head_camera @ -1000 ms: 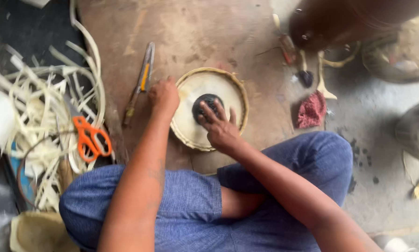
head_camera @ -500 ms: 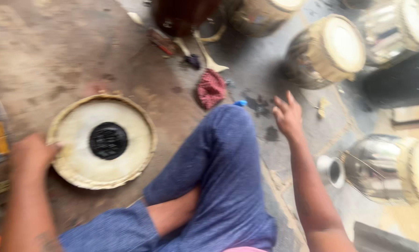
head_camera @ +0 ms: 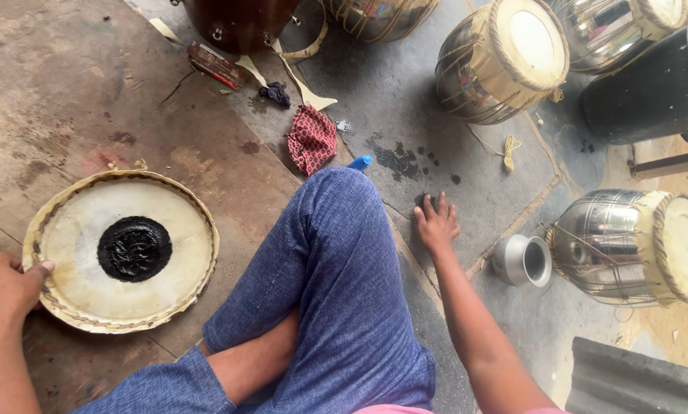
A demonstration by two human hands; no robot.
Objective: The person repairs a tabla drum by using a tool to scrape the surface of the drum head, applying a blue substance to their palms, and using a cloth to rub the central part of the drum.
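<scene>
One drumhead (head_camera: pixel 121 249) with one black spot lies on the brown board's (head_camera: pixel 75 92) near left part. The left hand (head_camera: pixel 6 287) pinches its left rim. The right hand (head_camera: pixel 436 222) rests spread on the grey floor (head_camera: pixel 405 100), beside one metal cup (head_camera: pixel 522 261). Three laced drums stand around, and one red cloth (head_camera: pixel 311 138) lies at the board's right edge.

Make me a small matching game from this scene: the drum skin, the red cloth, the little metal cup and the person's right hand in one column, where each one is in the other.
Things:
1. drum skin
2. red cloth
3. metal cup
4. right hand

Places:
A. lying on its side beside a metal drum
B. flat on the grey floor, past the knee
C. its rim held by the left hand
D. crumpled at the wooden board's edge

Pairs: 1-C, 2-D, 3-A, 4-B
</scene>
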